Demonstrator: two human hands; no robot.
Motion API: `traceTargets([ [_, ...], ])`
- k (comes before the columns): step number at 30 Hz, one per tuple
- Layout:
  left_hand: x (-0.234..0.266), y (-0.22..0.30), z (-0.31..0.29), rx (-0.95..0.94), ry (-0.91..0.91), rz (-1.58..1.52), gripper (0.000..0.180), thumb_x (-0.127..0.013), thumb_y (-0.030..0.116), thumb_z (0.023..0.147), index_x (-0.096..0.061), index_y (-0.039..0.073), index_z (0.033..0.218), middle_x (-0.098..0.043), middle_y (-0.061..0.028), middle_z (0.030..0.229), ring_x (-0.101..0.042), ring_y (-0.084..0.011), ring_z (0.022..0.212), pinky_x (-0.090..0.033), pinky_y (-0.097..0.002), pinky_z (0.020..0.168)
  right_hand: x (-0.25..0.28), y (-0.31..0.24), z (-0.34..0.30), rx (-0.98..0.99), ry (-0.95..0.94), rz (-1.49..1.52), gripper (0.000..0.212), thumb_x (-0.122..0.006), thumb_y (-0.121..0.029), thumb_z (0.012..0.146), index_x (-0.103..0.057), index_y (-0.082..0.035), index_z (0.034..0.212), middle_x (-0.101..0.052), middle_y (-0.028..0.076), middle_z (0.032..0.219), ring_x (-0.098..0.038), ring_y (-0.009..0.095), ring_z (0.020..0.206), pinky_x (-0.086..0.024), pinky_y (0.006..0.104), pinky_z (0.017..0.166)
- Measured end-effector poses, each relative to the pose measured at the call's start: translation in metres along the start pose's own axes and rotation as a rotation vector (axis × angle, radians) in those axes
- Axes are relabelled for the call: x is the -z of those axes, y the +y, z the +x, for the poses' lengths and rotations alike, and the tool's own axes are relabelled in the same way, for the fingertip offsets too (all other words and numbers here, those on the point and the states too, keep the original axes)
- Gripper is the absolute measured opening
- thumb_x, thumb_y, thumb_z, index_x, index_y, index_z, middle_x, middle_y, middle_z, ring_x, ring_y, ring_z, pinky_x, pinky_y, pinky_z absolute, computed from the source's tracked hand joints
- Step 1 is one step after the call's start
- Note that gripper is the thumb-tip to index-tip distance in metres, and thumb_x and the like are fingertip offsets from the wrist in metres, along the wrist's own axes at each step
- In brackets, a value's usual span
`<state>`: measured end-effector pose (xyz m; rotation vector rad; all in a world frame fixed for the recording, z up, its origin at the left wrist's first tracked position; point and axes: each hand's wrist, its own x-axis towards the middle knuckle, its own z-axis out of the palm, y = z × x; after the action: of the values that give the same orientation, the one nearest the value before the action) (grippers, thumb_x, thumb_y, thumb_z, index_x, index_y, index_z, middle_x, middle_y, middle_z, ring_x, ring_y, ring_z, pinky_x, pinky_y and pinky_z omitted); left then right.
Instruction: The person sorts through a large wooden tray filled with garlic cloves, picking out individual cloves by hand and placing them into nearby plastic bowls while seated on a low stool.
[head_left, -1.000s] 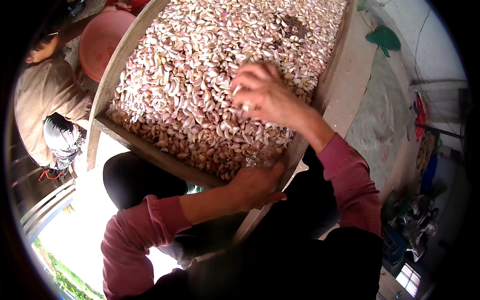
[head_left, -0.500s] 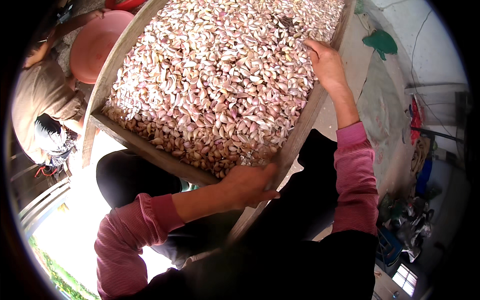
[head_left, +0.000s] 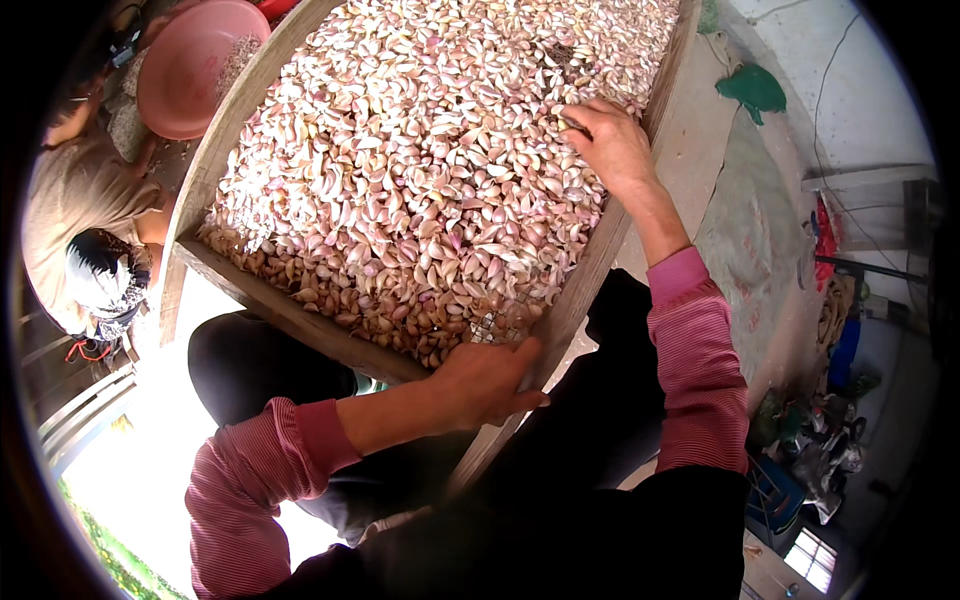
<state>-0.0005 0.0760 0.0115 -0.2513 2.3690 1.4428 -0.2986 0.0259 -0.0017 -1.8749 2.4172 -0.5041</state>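
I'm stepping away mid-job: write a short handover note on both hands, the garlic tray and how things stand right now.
Left hand: grip closed on the near corner of the wooden sieve tray, steadying it over the lap.
Right hand: resting on the garlic cloves by the tray's right rim, fingers curled into the heap; whether it holds any cloves cannot be told.
Things: cloves cover nearly the whole tray; a patch of wire mesh shows bare beside the left hand. A pink basin sits beyond the tray's far left side, next to another person.
Done: that small patch is uncovered.
Left: almost the whole heap remains in the tray.
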Motion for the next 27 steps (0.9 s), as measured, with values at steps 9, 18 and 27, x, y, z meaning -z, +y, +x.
traceTargets([
  [9, 0.003, 0.001, -0.002, 0.027, -0.036, -0.027, 0.054, -0.063, 0.048, 0.091, -0.045, 0.001, 0.11, -0.068, -0.0196, 0.083, -0.067, -0.0419, 0.08, -0.053, -0.0492, 0.071, -0.001, 0.006, 0.011, -0.271, -0.125, 0.32, 0.022, -0.058, -0.009, 0.094, -0.073, -0.01, 0.108, -0.073, 0.008, 0.089, -0.068, 0.021, 0.08, -0.053, 0.0324, 0.072],
  [18, -0.035, -0.022, 0.008, -0.2, 0.141, -0.033, 0.054, -0.062, 0.048, 0.092, -0.045, 0.001, 0.113, -0.068, -0.0199, 0.094, -0.067, -0.0403, 0.091, -0.053, -0.0492, 0.079, 0.019, -0.141, -0.009, 0.007, -0.226, 1.315, 0.029, -0.061, -0.009, 0.096, -0.063, -0.005, 0.125, -0.07, 0.008, 0.114, -0.064, 0.02, 0.111, -0.057, 0.0352, 0.093],
  [27, 0.0, 0.009, -0.003, 0.016, 0.014, 0.043, 0.053, -0.06, 0.049, 0.093, -0.045, 0.001, 0.108, -0.068, -0.0215, 0.086, -0.067, -0.0413, 0.082, -0.053, -0.0509, 0.071, 0.016, -0.011, 0.02, -0.389, -0.15, -0.011, 0.069, -0.044, -0.044, 0.102, -0.025, -0.001, 0.152, -0.022, 0.024, 0.16, -0.022, 0.036, 0.148, -0.015, 0.0466, 0.123],
])
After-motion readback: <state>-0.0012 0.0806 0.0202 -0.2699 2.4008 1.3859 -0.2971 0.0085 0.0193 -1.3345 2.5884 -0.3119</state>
